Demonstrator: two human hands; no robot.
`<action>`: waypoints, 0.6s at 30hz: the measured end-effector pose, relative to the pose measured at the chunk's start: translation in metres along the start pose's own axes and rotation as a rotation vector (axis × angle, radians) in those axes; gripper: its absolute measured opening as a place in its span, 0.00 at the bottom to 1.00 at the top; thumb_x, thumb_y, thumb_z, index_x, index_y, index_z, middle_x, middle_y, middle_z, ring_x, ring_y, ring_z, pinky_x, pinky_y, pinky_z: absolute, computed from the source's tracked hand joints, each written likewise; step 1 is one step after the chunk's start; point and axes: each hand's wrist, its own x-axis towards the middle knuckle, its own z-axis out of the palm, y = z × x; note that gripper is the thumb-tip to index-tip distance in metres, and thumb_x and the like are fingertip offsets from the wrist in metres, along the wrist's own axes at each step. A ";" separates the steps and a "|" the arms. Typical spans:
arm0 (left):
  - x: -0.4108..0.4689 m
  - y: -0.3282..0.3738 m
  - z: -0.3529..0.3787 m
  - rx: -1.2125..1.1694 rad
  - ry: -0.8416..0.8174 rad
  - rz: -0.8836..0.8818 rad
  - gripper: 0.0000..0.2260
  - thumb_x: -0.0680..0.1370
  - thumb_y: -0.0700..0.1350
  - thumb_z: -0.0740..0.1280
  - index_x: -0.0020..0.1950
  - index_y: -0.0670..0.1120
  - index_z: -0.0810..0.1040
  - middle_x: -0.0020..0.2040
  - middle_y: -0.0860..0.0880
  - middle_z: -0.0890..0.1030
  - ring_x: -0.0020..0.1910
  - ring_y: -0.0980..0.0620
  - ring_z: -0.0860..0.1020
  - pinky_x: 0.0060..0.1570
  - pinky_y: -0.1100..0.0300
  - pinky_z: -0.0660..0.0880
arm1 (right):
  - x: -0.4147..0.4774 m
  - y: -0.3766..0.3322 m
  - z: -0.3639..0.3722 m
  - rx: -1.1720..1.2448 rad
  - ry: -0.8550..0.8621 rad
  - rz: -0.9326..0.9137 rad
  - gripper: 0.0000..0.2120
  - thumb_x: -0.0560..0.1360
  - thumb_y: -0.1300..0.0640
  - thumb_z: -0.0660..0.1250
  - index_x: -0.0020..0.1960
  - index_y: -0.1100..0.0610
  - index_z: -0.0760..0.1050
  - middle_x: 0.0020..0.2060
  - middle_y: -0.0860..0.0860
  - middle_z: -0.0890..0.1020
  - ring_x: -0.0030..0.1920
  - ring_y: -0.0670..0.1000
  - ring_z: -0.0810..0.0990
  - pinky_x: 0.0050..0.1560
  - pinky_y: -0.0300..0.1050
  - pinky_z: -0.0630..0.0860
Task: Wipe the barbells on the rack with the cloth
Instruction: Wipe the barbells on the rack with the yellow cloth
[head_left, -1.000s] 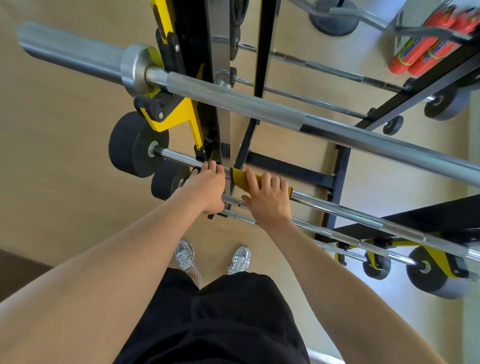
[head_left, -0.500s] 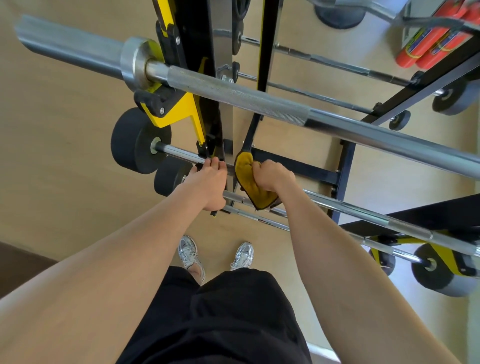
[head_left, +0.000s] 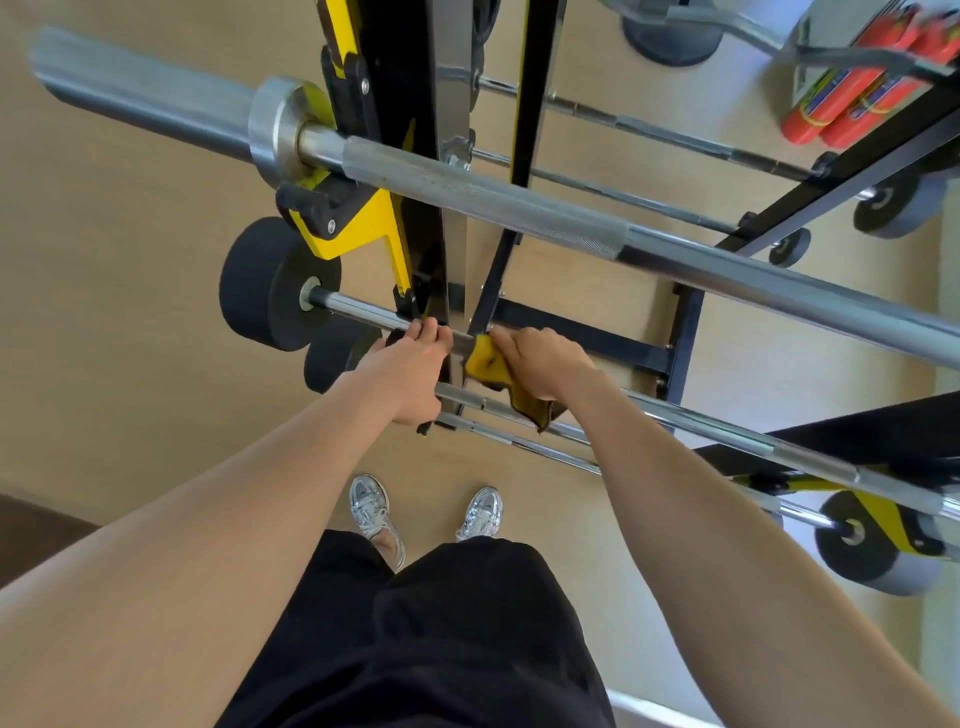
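- Fingers (head_left: 430, 332) of my left hand (head_left: 410, 371) curl over the barbell (head_left: 353, 307), just left of the upright (head_left: 454, 270).
- I see my right hand (head_left: 545, 364) clutching the cloth (head_left: 493, 371) just right of it.

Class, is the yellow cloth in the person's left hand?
No, the right hand grips the yellow cloth; the left hand grips the barbell directly.

Glossy knurled steel barbell (head_left: 483, 202), soft yellow cloth (head_left: 498, 374), matt rubber weights (head_left: 265, 286).
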 end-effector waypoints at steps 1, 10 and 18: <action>-0.001 -0.002 0.000 -0.020 -0.006 0.002 0.45 0.79 0.41 0.71 0.86 0.46 0.43 0.86 0.45 0.43 0.85 0.43 0.45 0.81 0.37 0.54 | 0.002 -0.001 -0.003 0.061 -0.006 0.084 0.13 0.86 0.43 0.58 0.60 0.51 0.73 0.46 0.52 0.82 0.41 0.51 0.80 0.44 0.50 0.77; 0.004 -0.016 0.001 -0.164 -0.006 0.046 0.44 0.78 0.34 0.66 0.87 0.50 0.44 0.86 0.47 0.42 0.85 0.44 0.46 0.82 0.40 0.56 | -0.020 -0.051 0.060 -0.307 0.471 0.050 0.22 0.84 0.43 0.61 0.70 0.57 0.66 0.54 0.57 0.78 0.51 0.60 0.78 0.55 0.56 0.76; -0.006 -0.040 0.010 -0.389 0.128 0.093 0.37 0.81 0.37 0.67 0.86 0.54 0.56 0.85 0.48 0.59 0.74 0.40 0.73 0.72 0.42 0.73 | 0.028 -0.027 -0.004 0.040 -0.013 0.077 0.20 0.87 0.41 0.50 0.65 0.52 0.72 0.46 0.49 0.78 0.46 0.53 0.81 0.46 0.52 0.77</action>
